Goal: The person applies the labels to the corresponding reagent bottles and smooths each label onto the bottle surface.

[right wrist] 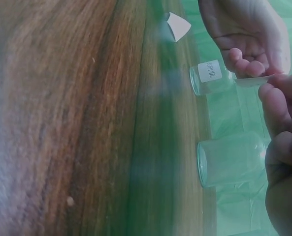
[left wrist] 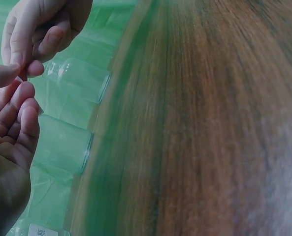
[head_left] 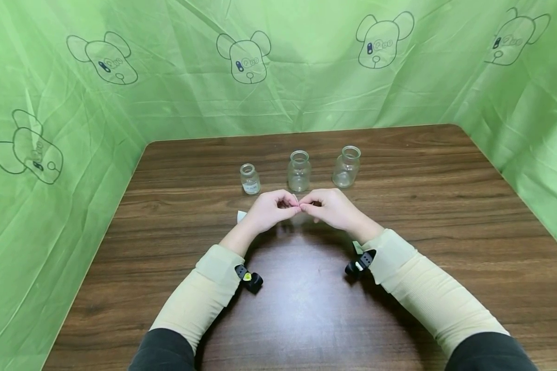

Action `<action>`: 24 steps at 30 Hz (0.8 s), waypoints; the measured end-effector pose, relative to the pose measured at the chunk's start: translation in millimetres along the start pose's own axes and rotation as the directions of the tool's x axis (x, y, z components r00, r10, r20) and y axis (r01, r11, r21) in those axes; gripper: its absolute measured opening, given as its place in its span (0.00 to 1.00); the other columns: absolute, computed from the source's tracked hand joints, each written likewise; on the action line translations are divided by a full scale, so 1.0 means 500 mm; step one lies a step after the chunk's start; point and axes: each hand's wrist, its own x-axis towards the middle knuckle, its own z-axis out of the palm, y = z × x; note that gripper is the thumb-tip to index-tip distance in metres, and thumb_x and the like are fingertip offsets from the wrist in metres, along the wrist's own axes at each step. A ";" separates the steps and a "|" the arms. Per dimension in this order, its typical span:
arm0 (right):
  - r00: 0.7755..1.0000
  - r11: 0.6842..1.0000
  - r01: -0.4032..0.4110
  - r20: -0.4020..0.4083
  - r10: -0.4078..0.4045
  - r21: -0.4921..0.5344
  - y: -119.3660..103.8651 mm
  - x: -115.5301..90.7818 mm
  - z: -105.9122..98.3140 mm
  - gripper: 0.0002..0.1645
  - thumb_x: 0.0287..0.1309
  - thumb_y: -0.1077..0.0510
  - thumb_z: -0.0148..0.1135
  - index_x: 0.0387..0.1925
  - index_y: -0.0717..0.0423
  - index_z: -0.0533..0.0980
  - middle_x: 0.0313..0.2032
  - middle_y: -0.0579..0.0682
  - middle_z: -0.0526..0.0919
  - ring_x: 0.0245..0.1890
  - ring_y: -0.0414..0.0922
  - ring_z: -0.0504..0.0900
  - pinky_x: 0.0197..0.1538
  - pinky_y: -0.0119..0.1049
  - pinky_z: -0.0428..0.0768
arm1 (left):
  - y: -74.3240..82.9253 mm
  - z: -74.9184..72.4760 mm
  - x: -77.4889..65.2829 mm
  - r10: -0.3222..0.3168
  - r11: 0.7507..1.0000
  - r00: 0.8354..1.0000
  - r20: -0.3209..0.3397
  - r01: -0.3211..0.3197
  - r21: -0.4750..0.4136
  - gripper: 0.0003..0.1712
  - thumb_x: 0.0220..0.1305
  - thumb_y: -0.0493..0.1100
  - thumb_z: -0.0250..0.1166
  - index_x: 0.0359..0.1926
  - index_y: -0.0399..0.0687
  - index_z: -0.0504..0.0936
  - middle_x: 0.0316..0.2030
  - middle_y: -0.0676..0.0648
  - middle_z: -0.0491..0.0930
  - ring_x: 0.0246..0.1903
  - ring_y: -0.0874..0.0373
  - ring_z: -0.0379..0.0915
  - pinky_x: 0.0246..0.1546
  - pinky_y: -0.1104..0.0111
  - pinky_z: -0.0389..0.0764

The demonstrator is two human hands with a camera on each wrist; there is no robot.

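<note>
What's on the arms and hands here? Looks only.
Left hand and right hand: no gloves. Forearms: cream sleeves, pale green cuffs, dark sleeves nearer the elbows. Each wrist: small black camera; the left one has a yellow mark.

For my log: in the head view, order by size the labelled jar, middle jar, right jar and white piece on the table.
1. Middle jar and right jar: too alike to rank
2. Labelled jar
3. White piece, going by its visible part
</note>
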 end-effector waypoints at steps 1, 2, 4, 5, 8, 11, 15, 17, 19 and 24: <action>1.000 1.000 -0.003 0.000 0.003 0.000 0.001 0.000 0.000 0.06 0.59 0.57 0.62 0.36 0.54 0.83 0.32 0.46 0.84 0.18 0.38 0.78 0.25 0.33 0.78 | 0.001 0.000 0.000 0.002 1.000 1.000 0.003 -0.002 0.005 0.05 0.56 0.43 0.68 0.32 0.47 0.81 0.29 0.54 0.80 0.31 0.63 0.74 0.35 0.70 0.75; 1.000 1.000 -0.007 -0.001 0.007 0.001 0.001 0.000 0.000 0.06 0.59 0.57 0.62 0.36 0.54 0.83 0.31 0.46 0.84 0.18 0.38 0.78 0.25 0.33 0.77 | 0.001 -0.001 0.000 0.004 1.000 1.000 0.006 -0.004 0.012 0.04 0.56 0.42 0.67 0.32 0.47 0.81 0.29 0.54 0.80 0.31 0.63 0.74 0.35 0.70 0.75; 1.000 1.000 -0.017 -0.004 0.017 0.002 0.001 0.000 0.001 0.06 0.58 0.57 0.63 0.36 0.53 0.83 0.30 0.45 0.83 0.18 0.38 0.78 0.25 0.34 0.77 | 0.001 -0.002 0.000 0.008 1.000 1.000 0.010 -0.008 0.016 0.03 0.57 0.41 0.66 0.32 0.47 0.81 0.28 0.54 0.80 0.31 0.62 0.74 0.35 0.70 0.74; 1.000 1.000 -0.022 -0.007 0.022 0.003 0.002 0.000 0.001 0.06 0.58 0.57 0.63 0.35 0.52 0.83 0.29 0.45 0.83 0.18 0.38 0.77 0.24 0.34 0.76 | 0.000 -0.002 0.001 0.009 1.000 1.000 0.012 -0.009 0.018 0.03 0.57 0.41 0.66 0.32 0.47 0.82 0.28 0.54 0.80 0.31 0.62 0.74 0.35 0.70 0.74; 0.999 0.999 -0.035 -0.019 0.035 0.012 0.001 0.002 0.003 0.06 0.57 0.55 0.64 0.35 0.51 0.83 0.28 0.43 0.83 0.17 0.39 0.77 0.23 0.34 0.75 | -0.001 -0.002 0.001 0.014 1.000 1.000 0.011 -0.015 0.019 0.03 0.57 0.40 0.65 0.32 0.46 0.82 0.28 0.54 0.79 0.31 0.62 0.73 0.35 0.70 0.74; 0.999 0.999 -0.040 -0.033 0.040 0.020 0.002 0.005 0.007 0.07 0.56 0.54 0.65 0.35 0.51 0.84 0.27 0.43 0.83 0.17 0.39 0.77 0.23 0.34 0.75 | -0.003 0.000 0.000 0.027 0.999 1.000 0.000 -0.027 0.025 0.02 0.57 0.40 0.64 0.32 0.46 0.81 0.26 0.54 0.78 0.30 0.63 0.72 0.35 0.70 0.73; 0.998 0.999 -0.043 -0.052 0.043 0.012 0.000 0.008 0.011 0.06 0.57 0.56 0.64 0.34 0.52 0.83 0.26 0.43 0.82 0.16 0.39 0.78 0.23 0.34 0.76 | -0.002 0.006 -0.001 0.049 0.999 0.998 -0.028 -0.049 0.019 0.02 0.58 0.39 0.62 0.31 0.45 0.79 0.25 0.53 0.76 0.29 0.62 0.71 0.33 0.70 0.72; 0.997 0.999 -0.047 -0.064 0.047 0.007 -0.001 0.009 0.013 0.06 0.57 0.57 0.63 0.34 0.53 0.83 0.26 0.44 0.82 0.16 0.39 0.77 0.23 0.35 0.75 | -0.002 0.010 -0.002 0.058 0.998 0.997 -0.043 -0.058 0.011 0.02 0.57 0.38 0.61 0.31 0.43 0.78 0.25 0.52 0.75 0.28 0.62 0.70 0.32 0.70 0.72; 0.996 0.998 -0.055 -0.069 0.056 0.016 -0.002 0.009 0.014 0.06 0.57 0.58 0.63 0.34 0.54 0.83 0.26 0.44 0.82 0.16 0.39 0.77 0.23 0.35 0.75 | -0.001 0.012 -0.003 0.057 0.998 0.997 -0.050 -0.057 0.002 0.02 0.57 0.37 0.61 0.31 0.42 0.77 0.25 0.52 0.75 0.29 0.61 0.69 0.32 0.71 0.71; 0.993 0.994 -0.098 -0.067 0.101 0.043 -0.003 0.008 0.015 0.06 0.57 0.58 0.61 0.34 0.55 0.82 0.26 0.45 0.81 0.17 0.40 0.77 0.23 0.35 0.76 | -0.004 0.010 -0.008 0.048 0.999 0.996 -0.073 -0.048 0.001 0.01 0.55 0.36 0.59 0.28 0.43 0.76 0.26 0.52 0.75 0.28 0.61 0.69 0.31 0.71 0.71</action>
